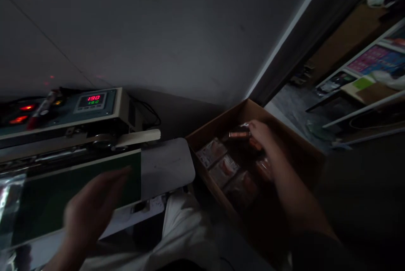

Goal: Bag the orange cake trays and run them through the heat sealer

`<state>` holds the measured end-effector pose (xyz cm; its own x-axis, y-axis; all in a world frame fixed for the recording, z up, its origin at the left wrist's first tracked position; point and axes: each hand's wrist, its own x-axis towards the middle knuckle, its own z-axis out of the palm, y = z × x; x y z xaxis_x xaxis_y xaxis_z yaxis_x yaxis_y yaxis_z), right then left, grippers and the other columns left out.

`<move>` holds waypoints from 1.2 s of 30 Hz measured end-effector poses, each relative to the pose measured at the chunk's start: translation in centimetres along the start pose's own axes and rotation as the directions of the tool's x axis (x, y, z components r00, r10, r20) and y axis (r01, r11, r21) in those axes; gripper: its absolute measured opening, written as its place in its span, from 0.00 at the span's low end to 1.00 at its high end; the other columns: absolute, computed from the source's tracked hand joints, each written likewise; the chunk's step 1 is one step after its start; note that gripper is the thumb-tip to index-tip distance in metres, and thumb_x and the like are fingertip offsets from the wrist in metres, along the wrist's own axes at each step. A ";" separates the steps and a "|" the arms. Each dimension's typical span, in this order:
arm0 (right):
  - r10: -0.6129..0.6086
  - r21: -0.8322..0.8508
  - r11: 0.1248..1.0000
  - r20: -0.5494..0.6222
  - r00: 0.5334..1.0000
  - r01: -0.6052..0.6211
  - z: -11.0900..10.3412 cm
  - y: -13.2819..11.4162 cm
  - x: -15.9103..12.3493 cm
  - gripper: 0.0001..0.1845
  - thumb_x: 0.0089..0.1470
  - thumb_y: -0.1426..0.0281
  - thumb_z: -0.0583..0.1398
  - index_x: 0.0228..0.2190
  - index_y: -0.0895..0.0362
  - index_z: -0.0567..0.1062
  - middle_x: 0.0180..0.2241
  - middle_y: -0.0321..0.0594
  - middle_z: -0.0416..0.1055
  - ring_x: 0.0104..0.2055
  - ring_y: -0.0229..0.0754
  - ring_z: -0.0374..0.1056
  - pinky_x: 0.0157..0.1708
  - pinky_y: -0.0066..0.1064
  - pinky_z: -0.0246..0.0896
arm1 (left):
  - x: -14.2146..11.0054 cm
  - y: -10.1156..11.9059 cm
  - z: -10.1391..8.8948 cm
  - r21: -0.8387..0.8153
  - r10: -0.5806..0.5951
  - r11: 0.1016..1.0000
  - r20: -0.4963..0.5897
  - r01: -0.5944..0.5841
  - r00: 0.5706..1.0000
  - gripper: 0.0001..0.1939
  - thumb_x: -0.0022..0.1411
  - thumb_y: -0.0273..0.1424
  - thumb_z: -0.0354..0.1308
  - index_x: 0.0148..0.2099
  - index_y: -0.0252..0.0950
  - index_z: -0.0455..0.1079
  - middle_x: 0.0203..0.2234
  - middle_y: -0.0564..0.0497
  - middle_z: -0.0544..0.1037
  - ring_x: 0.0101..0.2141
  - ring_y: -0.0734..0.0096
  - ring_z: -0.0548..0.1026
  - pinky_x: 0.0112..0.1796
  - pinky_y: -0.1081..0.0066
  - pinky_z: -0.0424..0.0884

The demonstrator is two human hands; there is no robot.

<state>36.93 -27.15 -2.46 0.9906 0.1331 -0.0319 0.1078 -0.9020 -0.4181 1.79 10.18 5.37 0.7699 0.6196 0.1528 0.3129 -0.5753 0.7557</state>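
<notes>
My right hand [262,140] reaches into a brown cardboard box [249,113], its fingers closed on a small copper-coloured packet [239,134]. Several sealed, printed packets [224,170] lie in rows in the box, and the deeper part is dark. My left hand [95,203] is blurred, flat and holding nothing. It hovers over the green conveyor belt [76,191] of a band sealing machine [63,123]. The machine's temperature controller [91,101] shows red and green digits, with the red reading 190.
A grey plate [166,167] extends from the sealer's end towards the box. A red-handled tool [41,111] lies on the machine, and a cable [145,111] trails behind it. My white-clad leg [180,220] is below. A grey wall rises behind; posters and shelving [376,60] stand at the right.
</notes>
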 end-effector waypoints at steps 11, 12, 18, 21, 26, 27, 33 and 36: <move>-0.464 0.675 0.666 0.043 0.885 0.317 -14.6 -14.8 -15.3 0.30 0.63 0.47 0.50 0.36 0.57 0.80 0.32 0.44 0.79 0.33 0.43 0.76 0.33 0.36 0.71 | 2.1 12.5 8.2 -0.737 0.413 0.676 0.407 0.025 0.815 0.24 0.45 0.39 0.73 0.45 0.37 0.76 0.41 0.43 0.80 0.43 0.52 0.78 0.44 0.61 0.74; -0.498 0.756 0.592 0.071 0.864 0.279 -12.8 -15.5 -15.8 0.33 0.63 0.45 0.47 0.42 0.56 0.79 0.35 0.45 0.79 0.36 0.45 0.77 0.33 0.38 0.72 | 1.6 11.3 7.5 -0.735 0.317 0.667 0.423 0.117 0.849 0.20 0.49 0.40 0.71 0.42 0.36 0.76 0.35 0.45 0.80 0.36 0.58 0.79 0.38 0.64 0.75; -0.531 0.933 0.318 0.030 0.847 0.167 1.8 -19.9 -17.6 0.40 0.56 0.49 0.60 0.64 0.51 0.58 0.50 0.47 0.76 0.48 0.49 0.74 0.43 0.42 0.73 | -1.0 2.6 3.4 -0.715 -0.133 0.550 0.435 0.431 0.891 0.22 0.47 0.43 0.71 0.41 0.38 0.72 0.27 0.52 0.77 0.22 0.74 0.72 0.20 0.76 0.66; -0.433 0.899 0.312 -0.153 0.888 0.307 7.2 -22.5 -18.7 0.40 0.57 0.55 0.60 0.65 0.51 0.55 0.49 0.47 0.76 0.49 0.48 0.73 0.48 0.42 0.71 | -1.0 0.0 2.2 -0.754 -0.223 0.484 0.383 0.443 0.896 0.25 0.47 0.45 0.71 0.45 0.39 0.71 0.32 0.52 0.78 0.24 0.74 0.74 0.20 0.77 0.67; -0.476 0.729 0.404 -0.349 0.807 0.553 10.1 -24.7 -19.6 0.20 0.62 0.61 0.55 0.53 0.53 0.73 0.53 0.46 0.72 0.56 0.46 0.68 0.56 0.42 0.66 | 1.0 -2.7 1.1 -0.827 -0.361 0.375 0.287 0.420 0.887 0.23 0.44 0.43 0.72 0.38 0.36 0.71 0.31 0.53 0.77 0.26 0.75 0.76 0.27 0.75 0.73; -0.473 0.697 0.426 -0.372 0.799 0.577 10.2 -24.9 -19.5 0.19 0.62 0.62 0.55 0.50 0.53 0.76 0.52 0.46 0.72 0.56 0.45 0.67 0.57 0.42 0.65 | 1.4 -3.1 1.0 -0.823 -0.378 0.362 0.299 0.438 0.876 0.24 0.43 0.43 0.73 0.38 0.36 0.70 0.32 0.52 0.78 0.27 0.73 0.77 0.27 0.74 0.74; -0.395 0.643 0.500 -0.427 0.813 0.580 11.9 -24.8 -18.4 0.21 0.61 0.61 0.55 0.51 0.56 0.76 0.51 0.48 0.73 0.54 0.45 0.68 0.56 0.42 0.65 | 3.4 -3.6 1.2 -0.807 -0.471 0.368 0.267 0.462 0.841 0.19 0.41 0.36 0.73 0.32 0.33 0.70 0.24 0.54 0.75 0.22 0.78 0.74 0.23 0.80 0.68; -0.353 0.644 0.527 -0.427 0.832 0.554 12.9 -24.4 -17.8 0.22 0.61 0.60 0.55 0.51 0.57 0.75 0.52 0.49 0.72 0.55 0.46 0.67 0.56 0.43 0.64 | 4.5 -2.9 1.9 -0.806 -0.544 0.330 0.262 0.491 0.797 0.14 0.42 0.32 0.71 0.29 0.32 0.71 0.20 0.55 0.73 0.19 0.81 0.70 0.20 0.81 0.64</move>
<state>15.56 -2.19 -3.34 0.8227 0.2536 0.5089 0.5513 -0.1369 -0.8230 5.41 13.68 2.64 0.5892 0.6666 -0.4566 0.0328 0.5449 0.8378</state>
